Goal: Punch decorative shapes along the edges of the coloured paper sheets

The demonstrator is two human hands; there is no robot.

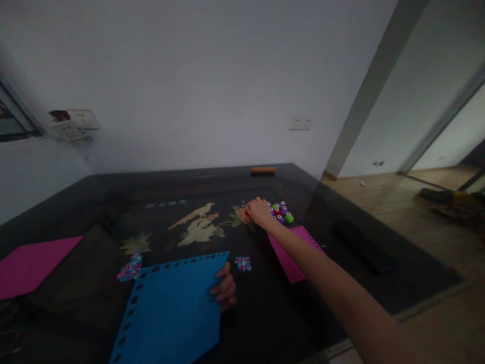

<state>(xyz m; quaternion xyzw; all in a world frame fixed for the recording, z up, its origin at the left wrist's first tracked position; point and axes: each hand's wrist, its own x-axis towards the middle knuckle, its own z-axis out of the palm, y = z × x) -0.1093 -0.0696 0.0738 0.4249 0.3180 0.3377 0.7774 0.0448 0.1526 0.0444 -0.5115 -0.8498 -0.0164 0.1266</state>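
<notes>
My left hand (225,289) is closed round the right edge of a blue sheet of paper (176,308), mostly hidden behind it; only its fingers show. Small punched shapes run along the sheet's top and left edges. Further out, my right hand (258,211) is closed, with a bit of red at its fingertips that looks like a small craft punch (247,212), mostly covered. Just right of that hand stands a cluster of craft punches (283,211) in purple, green and red. Below my right forearm lies a pink sheet (291,259) with punched holes along its edge.
Small heaps of paper confetti (131,267) and confetti bits (243,263) flank the blue sheet. Another pink sheet (36,265) lies at the left. On the dark glossy table are a black oblong object (364,246) at right and an orange-brown roll (263,170) at the back.
</notes>
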